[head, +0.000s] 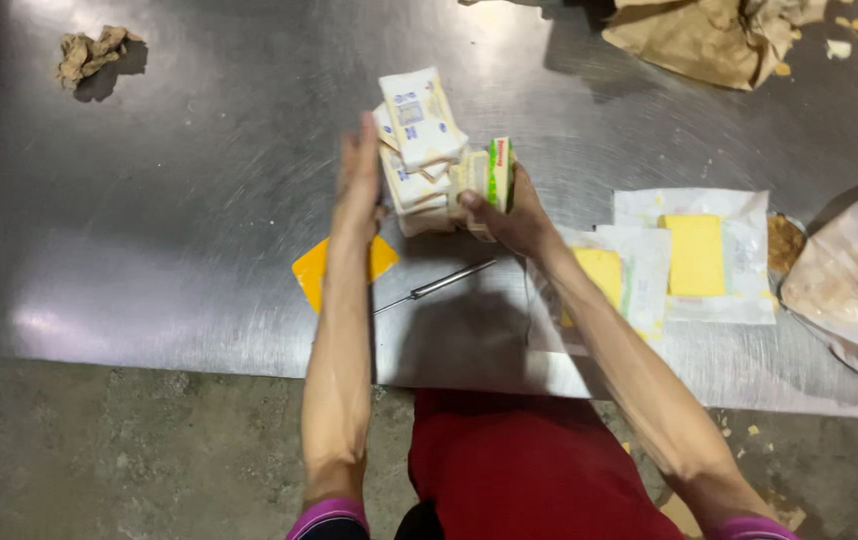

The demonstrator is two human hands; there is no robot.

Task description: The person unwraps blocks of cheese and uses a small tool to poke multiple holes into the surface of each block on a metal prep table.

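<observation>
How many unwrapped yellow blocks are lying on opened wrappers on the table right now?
2: one yellow block on the white wrapper at the right, one yellow block beside the right forearm, partly hidden by it. More may be hidden in the hand-held stack.

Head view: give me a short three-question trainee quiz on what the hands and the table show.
1. True or false: both hands press on the stack of wrapped blocks.
2. What lies on the metal table just below the hands? A) a thin metal tool B) a glass jar C) a sponge
3. What colour are the unwrapped blocks on the white wrappers?

Key:
1. True: the left hand and right hand flank it.
2. A, the thin metal tool.
3. Yellow, such as the yellow block.
</observation>
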